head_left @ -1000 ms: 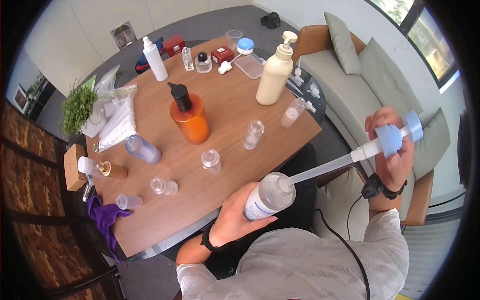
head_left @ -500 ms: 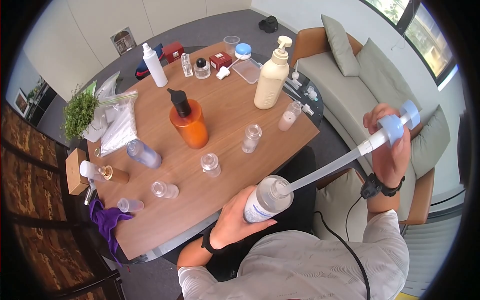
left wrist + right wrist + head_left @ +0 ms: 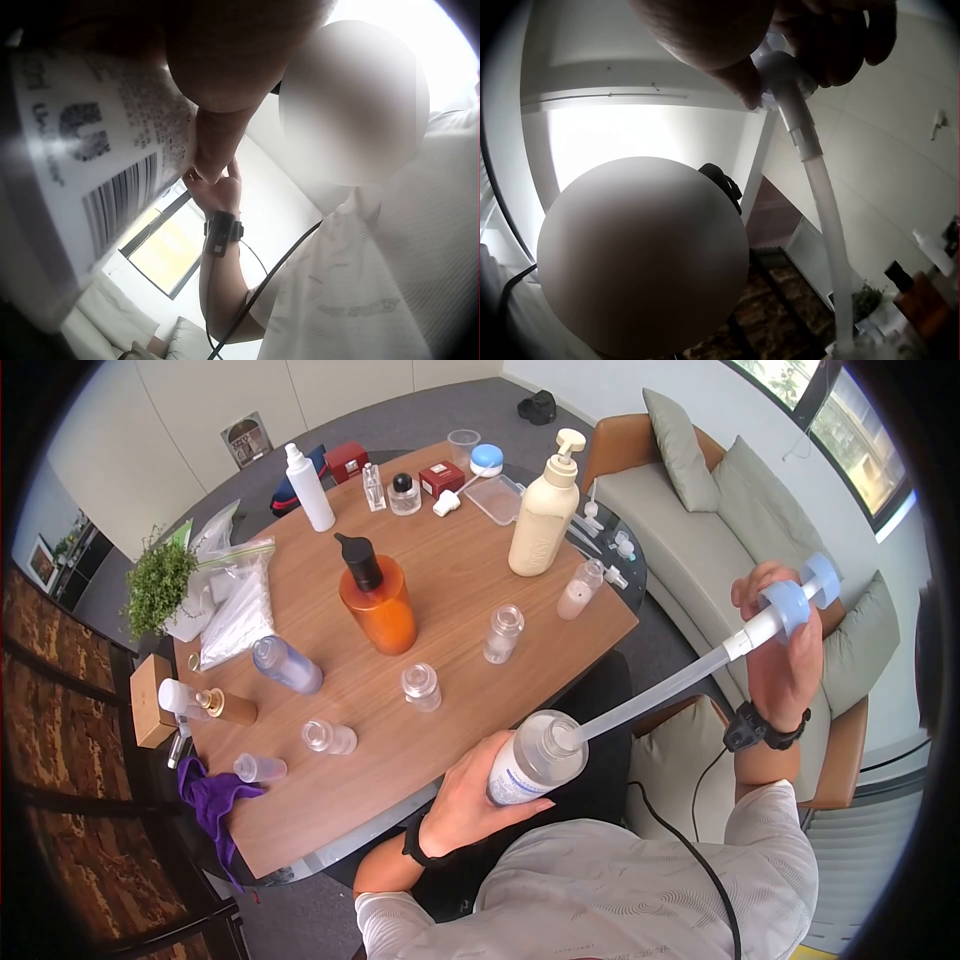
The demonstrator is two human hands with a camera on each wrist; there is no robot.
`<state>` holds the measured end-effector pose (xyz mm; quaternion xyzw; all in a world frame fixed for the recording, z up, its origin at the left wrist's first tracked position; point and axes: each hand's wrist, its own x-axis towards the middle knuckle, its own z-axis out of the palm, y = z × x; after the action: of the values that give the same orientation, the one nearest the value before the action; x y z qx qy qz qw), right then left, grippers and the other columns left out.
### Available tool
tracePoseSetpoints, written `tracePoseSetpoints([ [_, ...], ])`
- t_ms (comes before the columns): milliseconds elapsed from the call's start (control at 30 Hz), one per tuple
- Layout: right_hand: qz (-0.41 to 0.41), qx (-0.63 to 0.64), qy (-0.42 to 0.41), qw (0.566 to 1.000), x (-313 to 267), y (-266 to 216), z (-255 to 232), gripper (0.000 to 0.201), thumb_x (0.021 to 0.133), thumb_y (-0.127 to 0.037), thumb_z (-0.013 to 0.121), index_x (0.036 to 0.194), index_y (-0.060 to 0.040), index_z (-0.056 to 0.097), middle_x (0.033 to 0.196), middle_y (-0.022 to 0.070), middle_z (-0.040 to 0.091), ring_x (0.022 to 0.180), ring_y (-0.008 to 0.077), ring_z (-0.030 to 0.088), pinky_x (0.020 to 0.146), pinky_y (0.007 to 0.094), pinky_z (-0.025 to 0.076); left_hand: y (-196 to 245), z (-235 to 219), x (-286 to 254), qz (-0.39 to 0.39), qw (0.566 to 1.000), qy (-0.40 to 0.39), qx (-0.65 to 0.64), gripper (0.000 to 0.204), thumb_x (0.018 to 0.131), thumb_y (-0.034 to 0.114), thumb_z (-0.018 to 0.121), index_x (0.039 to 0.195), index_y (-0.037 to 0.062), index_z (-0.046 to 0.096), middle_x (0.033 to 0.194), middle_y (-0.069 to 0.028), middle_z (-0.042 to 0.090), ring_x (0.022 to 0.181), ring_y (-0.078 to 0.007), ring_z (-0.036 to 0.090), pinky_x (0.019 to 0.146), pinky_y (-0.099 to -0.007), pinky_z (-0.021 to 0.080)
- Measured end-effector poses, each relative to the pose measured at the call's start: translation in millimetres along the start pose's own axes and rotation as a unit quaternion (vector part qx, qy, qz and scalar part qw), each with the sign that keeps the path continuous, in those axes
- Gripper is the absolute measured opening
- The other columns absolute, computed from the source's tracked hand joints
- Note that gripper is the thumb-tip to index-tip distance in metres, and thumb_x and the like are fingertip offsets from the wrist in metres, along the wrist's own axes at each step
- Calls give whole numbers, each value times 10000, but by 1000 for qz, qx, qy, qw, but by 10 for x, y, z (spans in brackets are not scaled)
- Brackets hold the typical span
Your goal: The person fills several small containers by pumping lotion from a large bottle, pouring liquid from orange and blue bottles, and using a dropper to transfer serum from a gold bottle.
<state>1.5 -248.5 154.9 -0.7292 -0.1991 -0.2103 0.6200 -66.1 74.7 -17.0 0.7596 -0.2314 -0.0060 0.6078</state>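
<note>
At left on the table, a zip bag [image 3: 238,610] contains white items; next come a bluish translucent bottle [image 3: 288,665] and an orange pump bottle [image 3: 380,610]. The left hand [image 3: 465,800] is wrapped around the labelled clear bottle [image 3: 535,760], its thumb along the near side; I cannot tell the bottle's fill. Beyond, at far right, stands a cream pump bottle [image 3: 543,525], beside a small bottle [image 3: 580,590] with pale pinkish contents. The dip tube [image 3: 655,693] slants from the labelled clear bottle's mouth to the blue collar [image 3: 787,605], clamped between the right hand's [image 3: 785,670] thumb and fingers.
</note>
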Motion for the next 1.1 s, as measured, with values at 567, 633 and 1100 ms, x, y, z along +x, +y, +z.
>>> tracePoseSetpoints([
  [567,-38,-56,-96,993,6,58,-115,762,780,-585,804,1171,47,640,1040,157,593,919,240,571,758,336,433,34,-2,28,-20,999,-27,19,830,705,268,983,1394,52,571,1275,-157,693,1168,-337,684,1007,-416,529],
  [633,-57,-51,-109,991,41,31,-132,769,777,-601,793,1158,50,642,1010,148,587,894,235,571,743,335,426,33,2,33,-21,999,-27,25,823,702,264,982,1387,51,578,1273,-156,694,1159,-342,685,999,-416,533],
  [1100,-76,-82,-80,991,267,-70,-196,763,889,-671,626,1094,64,602,962,127,520,913,235,477,804,350,356,65,-10,52,-7,998,-37,53,775,733,283,953,1363,34,576,1239,-189,687,1123,-396,680,975,-462,550],
])
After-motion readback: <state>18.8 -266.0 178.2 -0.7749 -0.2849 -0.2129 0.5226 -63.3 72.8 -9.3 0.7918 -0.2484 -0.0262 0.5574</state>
